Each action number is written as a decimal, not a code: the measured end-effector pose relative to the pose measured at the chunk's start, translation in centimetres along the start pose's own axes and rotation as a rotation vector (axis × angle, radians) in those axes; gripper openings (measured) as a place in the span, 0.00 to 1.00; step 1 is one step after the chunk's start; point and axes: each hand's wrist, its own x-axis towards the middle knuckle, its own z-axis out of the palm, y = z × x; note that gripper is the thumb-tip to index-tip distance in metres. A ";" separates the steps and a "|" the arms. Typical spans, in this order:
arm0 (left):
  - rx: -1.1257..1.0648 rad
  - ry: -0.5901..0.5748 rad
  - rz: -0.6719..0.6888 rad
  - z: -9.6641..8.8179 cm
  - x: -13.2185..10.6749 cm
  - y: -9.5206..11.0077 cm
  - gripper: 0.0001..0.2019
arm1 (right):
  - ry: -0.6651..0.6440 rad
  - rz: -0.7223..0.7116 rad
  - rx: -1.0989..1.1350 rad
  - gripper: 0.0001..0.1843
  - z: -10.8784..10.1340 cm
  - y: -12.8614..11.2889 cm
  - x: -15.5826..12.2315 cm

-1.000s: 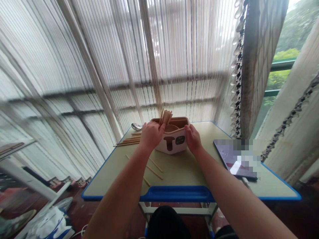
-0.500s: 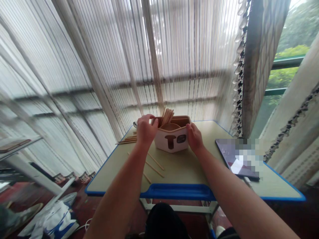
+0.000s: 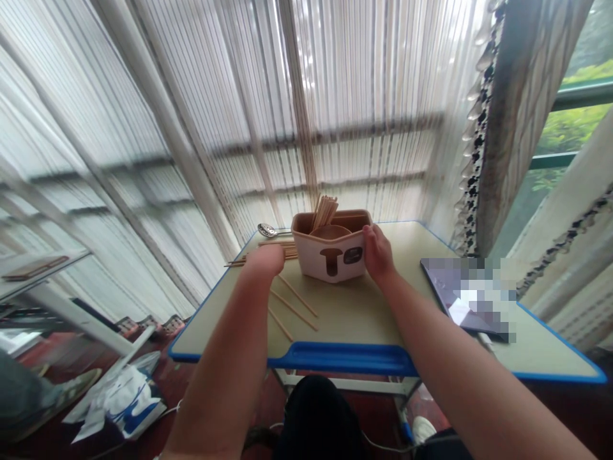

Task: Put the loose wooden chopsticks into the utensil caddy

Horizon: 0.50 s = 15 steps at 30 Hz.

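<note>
A white storage box with a brown inside and a T-shaped cut-out stands upright on the desk. My right hand grips its right front corner, the thumb near the rim. Inside the box lean a bundle of chopsticks and a round brown piece, whose kind I cannot make out. My left hand is left of the box, over a group of loose chopsticks; its fingers are hidden behind the hand. Three single chopsticks lie nearer to me. A slotted metal spoon rests behind the left hand.
The desk has a blue edge and a blue front tray. A dark tablet lies at the right, partly blurred out. Curtains hang behind. On the floor at left are a plastic bag and another person's foot.
My left hand has let go of the box's left rim and moved down and left to the loose chopsticks. My right hand stays on the box. The view has shifted slightly.
</note>
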 end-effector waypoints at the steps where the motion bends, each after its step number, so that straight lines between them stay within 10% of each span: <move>1: 0.167 -0.112 -0.043 -0.7 -0.9 0.4 0.06 | -0.001 0.002 0.013 0.21 0.1 0.0 0.1; 7: 0.366 -0.457 0.183 -2.2 -8.9 0.3 0.33 | -0.030 0.034 0.014 0.21 0.3 0.3 0.3; 15: 0.195 -0.185 0.156 1.5 -10.6 -0.4 0.25 | -0.038 0.033 0.003 0.22 -0.5 0.0 -0.4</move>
